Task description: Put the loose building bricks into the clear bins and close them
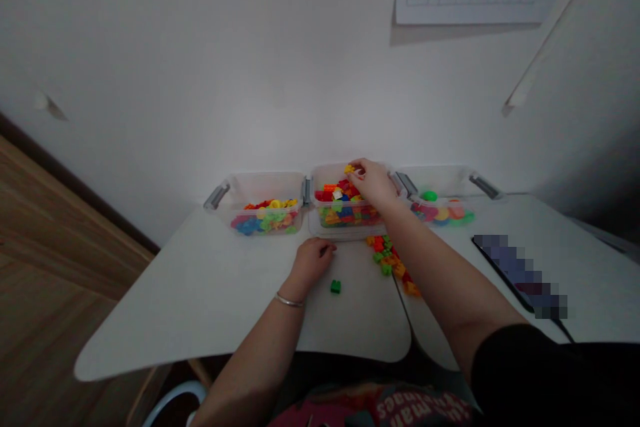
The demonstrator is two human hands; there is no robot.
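Observation:
My right hand (371, 181) is raised over the middle clear box (320, 200), its thumb and fingers pinching a small yellow toy brick (349, 169). Heaped in that box are loose bricks in red, orange, blue, green and white. My left hand (314, 260) rests on the white table in front of the box, its fingers loosely curled with a gap at the thumb and nothing visible in them. Just to its right lies a single green brick (335, 287). A loose pile of red, green and orange bricks (385, 257) spreads on the table, partly hidden by my right forearm.
At the left stands a clear box (267, 185) of colourful pieces; another clear box (450, 177) with colourful round pieces is at the right. A phone (515, 273) with a cable lies on the right of the table (200, 300). The wall rises directly behind the boxes.

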